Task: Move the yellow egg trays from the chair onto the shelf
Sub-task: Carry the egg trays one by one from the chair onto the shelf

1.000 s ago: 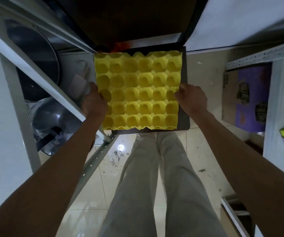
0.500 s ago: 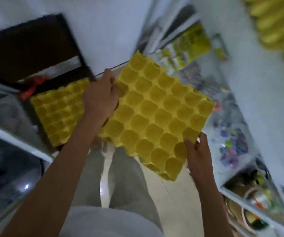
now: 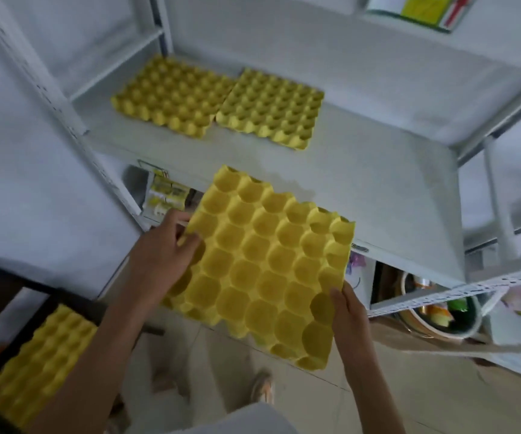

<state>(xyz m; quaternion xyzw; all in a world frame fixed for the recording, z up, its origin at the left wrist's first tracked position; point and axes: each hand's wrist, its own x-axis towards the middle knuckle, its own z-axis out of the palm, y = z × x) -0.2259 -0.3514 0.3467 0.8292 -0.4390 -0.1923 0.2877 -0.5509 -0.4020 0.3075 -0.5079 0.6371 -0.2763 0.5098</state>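
Four yellow egg trays in sight: two side by side on the shelf (image 3: 378, 170), the left shelf tray (image 3: 171, 95) and the right shelf tray (image 3: 271, 109); one held tray (image 3: 262, 270) between two hands; one chair tray (image 3: 36, 364).

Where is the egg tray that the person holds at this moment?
In the head view the held egg tray is in the middle, between the left hand and the right hand, in front of the white shelf, nearer than the two trays lying there.
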